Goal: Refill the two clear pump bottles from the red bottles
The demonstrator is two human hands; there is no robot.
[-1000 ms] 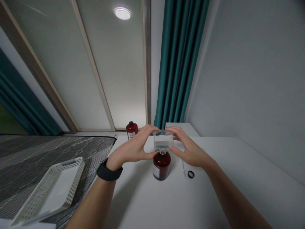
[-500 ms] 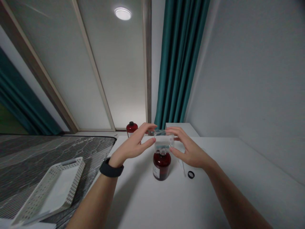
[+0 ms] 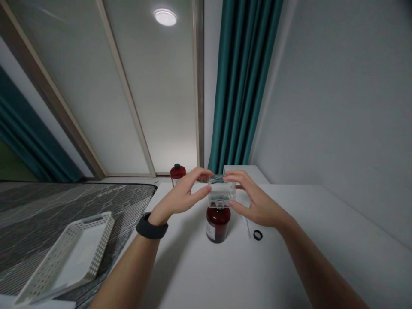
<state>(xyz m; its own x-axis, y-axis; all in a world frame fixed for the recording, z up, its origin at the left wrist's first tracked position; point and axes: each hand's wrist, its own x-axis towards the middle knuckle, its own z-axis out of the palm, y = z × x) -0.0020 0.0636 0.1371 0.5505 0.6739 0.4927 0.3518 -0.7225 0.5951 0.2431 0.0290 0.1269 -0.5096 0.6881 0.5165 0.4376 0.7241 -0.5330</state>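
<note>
A small clear box [image 3: 221, 192] with a little clear liquid in it is held just above the open neck of a dark red bottle [image 3: 218, 224] standing on the white table [image 3: 289, 257]. My left hand [image 3: 180, 196], with a black watch [image 3: 151, 226] on its wrist, grips the box's left side between thumb and fingers. My right hand [image 3: 254, 199] grips the right side in the same way. The box sits level, right over the bottle's mouth.
A black ring-shaped cap [image 3: 257, 235] lies on the table right of the bottle, beside a thin clear stick [image 3: 247, 225]. A second red bottle [image 3: 177, 173] with a black cap stands further back. A white perforated basket [image 3: 69, 253] rests on the dark patterned surface at left.
My left hand has slid a little up and right along the box, its thumb off the bottle's neck. The box stays over the bottle; my right hand hardly moved.
</note>
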